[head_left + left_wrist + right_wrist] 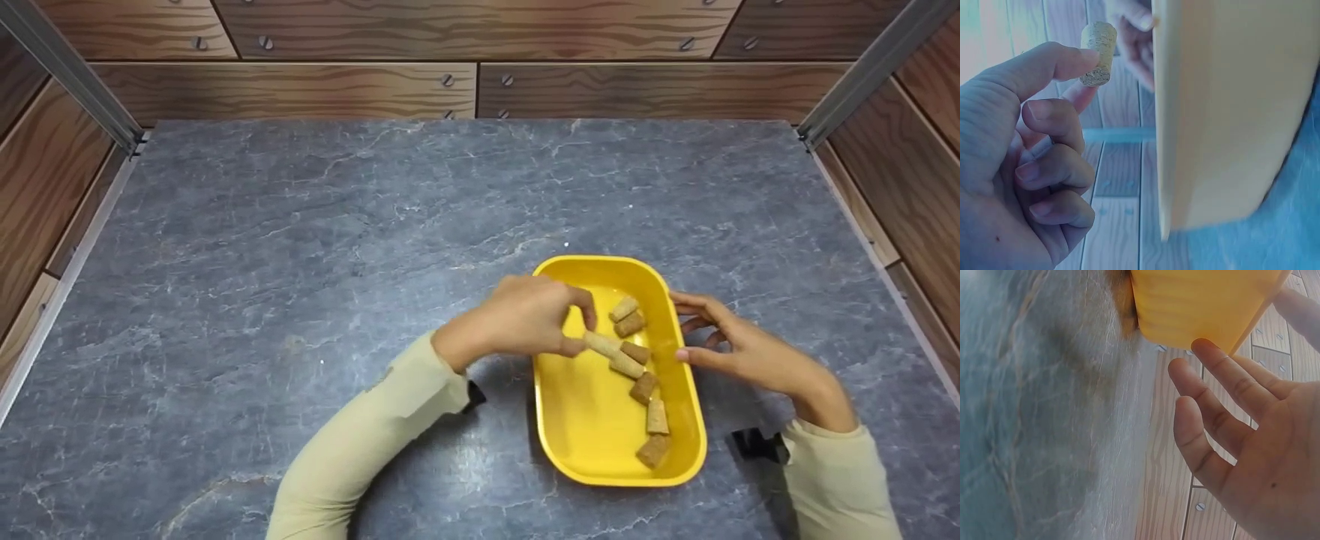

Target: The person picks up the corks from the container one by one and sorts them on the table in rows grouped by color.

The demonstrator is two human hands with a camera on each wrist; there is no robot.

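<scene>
My left hand reaches over the left rim of a yellow tub. Between thumb and index finger it pinches a pale tapered cork, its other fingers curled into the palm. Below and beside this cork, several more corks lie in an uneven line along the tub's right side, some pale like the cork, others brown like the cork. My right hand rests against the outside of the tub's right wall, thumb and index fingertip at the rim, the remaining fingers loosely bent beside the wall.
The tub stands on a grey marbled tabletop, right of its middle. Wood-patterned panels enclose the back and both sides, with metal posts at the rear corners. A black strap piece sits by the right sleeve.
</scene>
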